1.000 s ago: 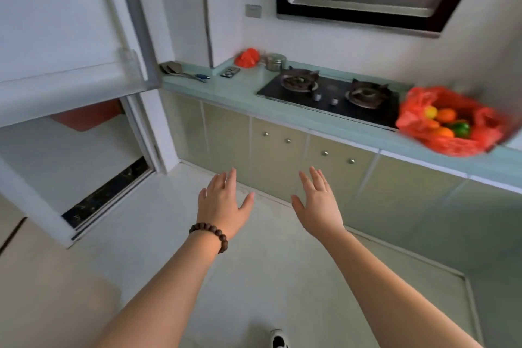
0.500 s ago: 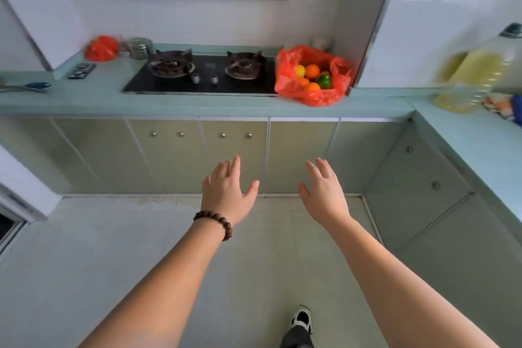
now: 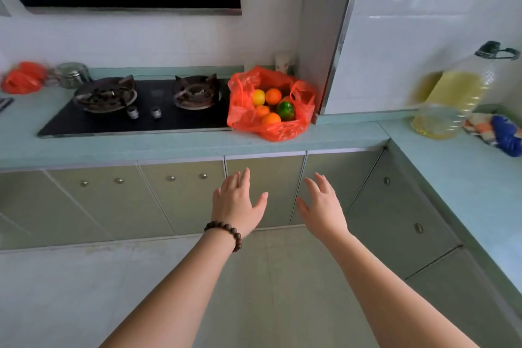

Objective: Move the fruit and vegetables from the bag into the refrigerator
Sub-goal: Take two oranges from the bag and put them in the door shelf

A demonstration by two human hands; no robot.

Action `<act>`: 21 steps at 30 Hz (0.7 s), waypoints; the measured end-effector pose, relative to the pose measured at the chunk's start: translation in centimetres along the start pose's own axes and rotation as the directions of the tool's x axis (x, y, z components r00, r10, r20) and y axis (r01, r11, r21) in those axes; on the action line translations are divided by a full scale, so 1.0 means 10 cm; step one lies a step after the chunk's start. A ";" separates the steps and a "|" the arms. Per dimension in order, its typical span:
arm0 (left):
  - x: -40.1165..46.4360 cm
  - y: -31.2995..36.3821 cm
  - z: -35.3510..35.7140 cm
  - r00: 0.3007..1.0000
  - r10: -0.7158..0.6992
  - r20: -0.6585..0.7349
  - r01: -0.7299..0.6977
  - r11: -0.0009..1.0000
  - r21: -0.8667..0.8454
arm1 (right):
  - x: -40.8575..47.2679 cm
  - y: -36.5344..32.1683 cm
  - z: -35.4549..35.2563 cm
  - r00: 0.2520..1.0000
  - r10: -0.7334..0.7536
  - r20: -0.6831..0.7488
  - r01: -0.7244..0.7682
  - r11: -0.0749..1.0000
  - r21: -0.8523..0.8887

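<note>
Left hand (image 3: 237,202) and right hand (image 3: 322,205) hovering spread, empty; fruit (image 3: 271,106) sitting in red bag (image 3: 245,110), nothing moved yet

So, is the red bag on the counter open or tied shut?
Open. The red bag gapes at the top, and the oranges and a green fruit show inside.

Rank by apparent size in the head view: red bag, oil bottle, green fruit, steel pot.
1. Oil bottle, though nearer the camera
2. Red bag, close second
3. Steel pot
4. Green fruit
</note>
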State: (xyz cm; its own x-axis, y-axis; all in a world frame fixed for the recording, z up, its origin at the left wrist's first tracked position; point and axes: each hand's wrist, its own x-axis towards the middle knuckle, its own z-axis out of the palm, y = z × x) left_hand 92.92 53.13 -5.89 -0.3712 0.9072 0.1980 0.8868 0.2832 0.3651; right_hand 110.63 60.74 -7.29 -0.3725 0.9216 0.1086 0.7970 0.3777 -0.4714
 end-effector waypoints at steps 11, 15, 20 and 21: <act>1.15 0.05 0.41 0.998 -0.034 0.058 0.033 0.999 0.014 | 1.17 0.30 0.12 1.000 0.012 0.013 -0.013 0.999 0.050; 1.61 -0.08 0.58 0.996 -0.034 0.085 0.035 0.999 -0.002 | 1.65 0.32 0.26 1.000 0.023 0.017 -0.024 0.998 0.066; 2.35 -0.33 0.75 0.997 0.009 0.077 -0.008 1.000 -0.024 | 2.35 0.22 0.51 1.000 0.023 0.019 -0.024 0.998 0.054; 2.52 -0.40 0.77 0.997 0.017 0.076 -0.014 0.999 -0.031 | 2.52 0.17 0.56 1.000 0.019 0.020 -0.020 0.999 0.049</act>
State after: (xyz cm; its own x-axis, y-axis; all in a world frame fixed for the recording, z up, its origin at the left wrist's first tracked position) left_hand 82.11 77.24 -9.35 -0.3343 0.9329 0.1339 0.8831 0.2604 0.3904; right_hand 100.00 84.10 -10.26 -0.3668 0.9267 0.0817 0.7802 0.3543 -0.5156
